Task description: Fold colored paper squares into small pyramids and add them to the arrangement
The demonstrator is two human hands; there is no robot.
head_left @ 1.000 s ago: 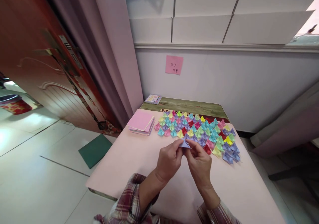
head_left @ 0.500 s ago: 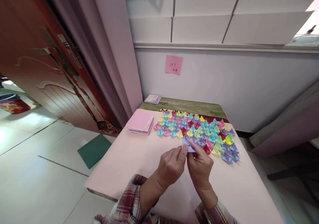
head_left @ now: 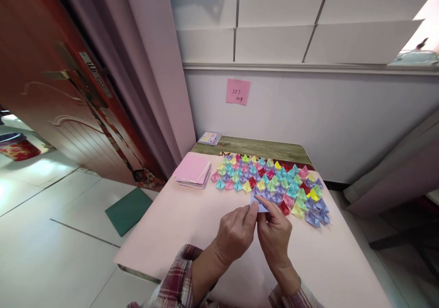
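Note:
A small lavender piece of folded paper is pinched between both hands above the middle of the table. My left hand grips its left side, thumb on top and the other fingers curled in. On the other side, my right hand holds the paper's right edge, with a finger laid across its upper face. Just beyond the hands lie rows of folded paper pieces in purple, blue, green, yellow, pink and red. A stack of square pink paper sits to their left.
Pink covering lies over the table, with its wood-patterned top showing at the back. A small packet rests at the back left corner. On the floor at left is a green square. A pink note hangs on the wall.
The whole view has shifted slightly, so things sit a little lower. Both hands keep their hold on the lavender paper, with the right hand's finger moved slightly left across it.

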